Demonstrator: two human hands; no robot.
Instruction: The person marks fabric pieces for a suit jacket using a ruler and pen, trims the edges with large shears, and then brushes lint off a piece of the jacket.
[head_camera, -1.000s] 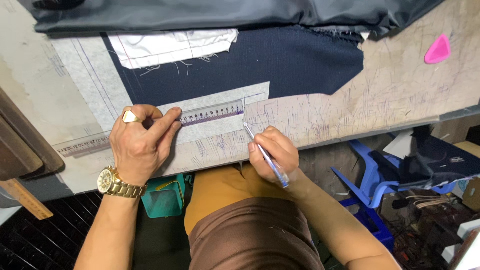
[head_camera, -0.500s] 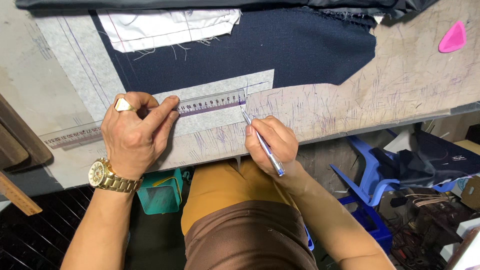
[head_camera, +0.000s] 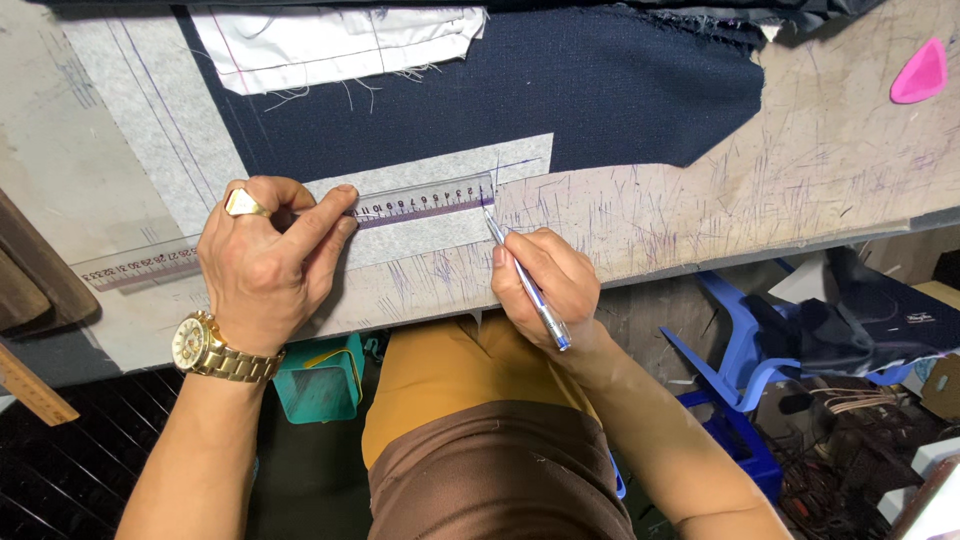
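My left hand (head_camera: 265, 265), with a gold ring and gold watch, presses flat on a clear plastic ruler (head_camera: 420, 201) lying across a strip of grey-white interfacing (head_camera: 440, 235). My right hand (head_camera: 545, 280) grips a silver-blue pen (head_camera: 525, 285). The pen's tip touches the interfacing at the ruler's right end. Behind the strip lies a dark navy fabric piece (head_camera: 520, 95) with a white cloth piece (head_camera: 340, 40) on top of it.
The worn, pen-scratched worktable (head_camera: 800, 180) runs left to right. A pink tailor's chalk (head_camera: 920, 72) sits at its far right. A wooden ruler end (head_camera: 30, 385) shows at the left edge. Below are a teal box (head_camera: 320, 380), a blue plastic stool (head_camera: 740, 370) and clutter.
The view has shifted slightly. My left hand still holds the ruler down, and my right hand with the pen has stayed at the ruler's right end.
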